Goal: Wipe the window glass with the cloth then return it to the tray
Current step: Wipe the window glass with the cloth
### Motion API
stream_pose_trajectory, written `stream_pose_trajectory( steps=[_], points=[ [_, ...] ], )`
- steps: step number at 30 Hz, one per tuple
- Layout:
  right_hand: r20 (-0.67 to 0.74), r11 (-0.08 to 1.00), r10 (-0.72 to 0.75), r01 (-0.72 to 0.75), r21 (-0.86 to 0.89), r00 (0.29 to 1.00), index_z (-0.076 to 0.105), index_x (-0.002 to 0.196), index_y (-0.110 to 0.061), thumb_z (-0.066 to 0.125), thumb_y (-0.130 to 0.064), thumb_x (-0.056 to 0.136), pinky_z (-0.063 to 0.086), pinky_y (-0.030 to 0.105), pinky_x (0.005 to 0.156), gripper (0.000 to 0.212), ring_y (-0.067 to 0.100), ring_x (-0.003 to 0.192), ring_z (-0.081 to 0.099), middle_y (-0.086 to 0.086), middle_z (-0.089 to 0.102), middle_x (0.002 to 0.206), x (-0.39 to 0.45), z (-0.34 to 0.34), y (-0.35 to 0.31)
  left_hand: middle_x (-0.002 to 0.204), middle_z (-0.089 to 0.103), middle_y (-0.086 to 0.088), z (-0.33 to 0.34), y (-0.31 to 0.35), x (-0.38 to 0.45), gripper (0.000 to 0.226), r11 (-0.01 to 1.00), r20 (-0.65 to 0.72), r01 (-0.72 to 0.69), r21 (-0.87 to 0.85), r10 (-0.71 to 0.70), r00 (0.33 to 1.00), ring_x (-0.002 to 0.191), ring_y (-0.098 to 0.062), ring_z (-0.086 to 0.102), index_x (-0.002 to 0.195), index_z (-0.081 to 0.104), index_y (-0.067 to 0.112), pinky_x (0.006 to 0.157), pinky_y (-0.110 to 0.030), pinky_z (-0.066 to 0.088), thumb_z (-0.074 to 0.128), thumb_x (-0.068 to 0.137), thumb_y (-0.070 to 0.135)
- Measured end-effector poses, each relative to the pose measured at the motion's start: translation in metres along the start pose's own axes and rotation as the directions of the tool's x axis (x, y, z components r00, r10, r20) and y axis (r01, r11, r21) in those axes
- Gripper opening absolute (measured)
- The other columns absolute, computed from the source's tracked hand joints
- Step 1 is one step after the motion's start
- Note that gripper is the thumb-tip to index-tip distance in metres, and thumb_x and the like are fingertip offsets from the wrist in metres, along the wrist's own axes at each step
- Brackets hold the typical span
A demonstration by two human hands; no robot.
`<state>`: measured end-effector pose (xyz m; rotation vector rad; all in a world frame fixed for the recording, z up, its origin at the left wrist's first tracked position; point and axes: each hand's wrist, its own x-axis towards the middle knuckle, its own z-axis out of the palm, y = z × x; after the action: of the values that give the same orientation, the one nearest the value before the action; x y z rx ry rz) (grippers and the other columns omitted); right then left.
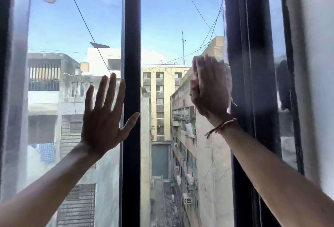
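Observation:
The window glass (180, 28) fills the view in tall panes split by a dark central frame (132, 46). My right hand (209, 89) presses flat on the right side of the middle pane, blurred with motion. A pale cloth (228, 78) shows only as a thin edge past its fingers, mostly hidden under the palm. My left hand (103, 118) lies flat on the left pane with fingers spread, its thumb touching the central frame, holding nothing. The tray is out of sight.
A second dark frame (240, 64) stands just right of my right hand, with a white wall (316, 64) beyond it. A sheer white curtain (14, 82) hangs at the far left. Buildings and cables lie outside.

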<state>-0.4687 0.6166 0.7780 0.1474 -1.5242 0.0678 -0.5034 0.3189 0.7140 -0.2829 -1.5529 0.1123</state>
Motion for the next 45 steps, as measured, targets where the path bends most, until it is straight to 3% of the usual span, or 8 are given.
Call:
stream_pose_trajectory(
  steps=[3,7,13,17,22,29,38,45],
  points=[
    [-0.016,0.964,-0.265,0.265,0.016,0.964,0.038,0.167,-0.012,0.043,-0.030,0.105,0.019,0.062,0.140,0.065,0.036,0.167,0.028,0.015,0.037,0.177,-0.074,0.022,-0.051,0.177,0.011,-0.018,-0.001,-0.004,0.001,0.085,1.000,-0.005,-0.004,0.005,0.004,1.000,0.165,-0.035,0.011,0.167,0.012,0.011,0.131,-0.063,0.019,0.025,0.103,0.065],
    [0.189,0.729,-0.682,0.677,0.097,0.707,0.034,0.169,-0.023,0.053,-0.026,0.099,0.007,0.049,0.144,0.072,0.025,0.168,0.028,0.003,0.040,0.177,-0.165,0.012,-0.034,0.176,0.013,-0.019,-0.002,-0.003,0.001,0.084,1.000,-0.023,-0.011,-0.010,0.011,1.000,0.164,-0.036,0.013,0.167,0.014,0.011,0.130,-0.064,0.021,0.028,0.103,0.063],
    [-0.066,0.988,-0.148,0.150,0.022,0.987,0.046,0.162,-0.005,0.044,-0.015,0.104,0.036,0.066,0.133,0.058,0.035,0.157,0.047,0.018,0.053,0.166,-0.004,0.007,-0.007,0.176,0.013,-0.019,-0.001,0.001,-0.001,0.084,1.000,-0.029,0.002,-0.006,-0.002,1.000,0.164,-0.036,0.014,0.167,0.013,0.011,0.130,-0.064,0.021,0.030,0.104,0.063],
    [-0.139,0.983,-0.181,0.185,0.016,0.974,0.056,0.153,-0.008,0.053,-0.016,0.095,0.040,0.066,0.128,0.058,0.033,0.150,0.053,0.017,0.062,0.157,0.015,0.031,-0.062,0.177,0.012,-0.018,0.000,-0.003,-0.001,0.084,1.000,-0.007,0.003,-0.002,-0.003,1.000,0.165,-0.035,0.013,0.167,0.010,0.012,0.130,-0.064,0.021,0.028,0.103,0.064],
    [0.189,0.809,-0.586,0.582,0.081,0.788,0.027,0.171,-0.021,0.044,-0.026,0.102,0.019,0.058,0.141,0.072,0.026,0.170,0.021,0.005,0.029,0.181,-0.134,0.020,-0.035,0.176,0.014,-0.019,-0.002,-0.004,0.001,0.085,1.000,-0.018,0.001,-0.011,-0.001,1.000,0.164,-0.036,0.015,0.167,0.013,0.012,0.130,-0.064,0.021,0.028,0.102,0.065],
    [0.029,0.998,0.052,-0.053,0.029,0.998,0.034,0.168,-0.009,0.045,-0.021,0.106,0.027,0.063,0.137,0.064,0.031,0.169,0.024,0.015,0.031,0.179,-0.047,0.000,-0.012,0.176,0.012,-0.019,-0.002,0.001,0.000,0.084,1.000,-0.014,0.010,-0.024,-0.010,1.000,0.164,-0.036,0.014,0.167,0.013,0.011,0.130,-0.065,0.020,0.027,0.103,0.064],
    [0.269,0.766,-0.640,0.628,0.140,0.720,0.036,0.169,-0.028,0.049,-0.030,0.101,0.016,0.048,0.143,0.069,0.019,0.167,0.031,-0.004,0.041,0.176,-0.232,0.000,-0.014,0.176,0.013,-0.020,0.001,-0.005,-0.003,0.084,1.000,-0.037,-0.009,-0.016,0.009,0.999,0.164,-0.036,0.013,0.167,0.011,0.011,0.130,-0.065,0.020,0.029,0.104,0.063],
    [0.055,0.998,0.045,-0.047,0.051,0.997,0.036,0.168,-0.011,0.043,-0.026,0.105,0.027,0.063,0.137,0.065,0.031,0.168,0.026,0.014,0.034,0.178,-0.092,0.001,0.008,0.177,0.011,-0.018,0.006,-0.001,-0.003,0.084,1.000,-0.021,0.009,-0.024,-0.010,1.000,0.165,-0.035,0.010,0.167,0.007,0.013,0.131,-0.064,0.018,0.027,0.103,0.064]
  ],
)
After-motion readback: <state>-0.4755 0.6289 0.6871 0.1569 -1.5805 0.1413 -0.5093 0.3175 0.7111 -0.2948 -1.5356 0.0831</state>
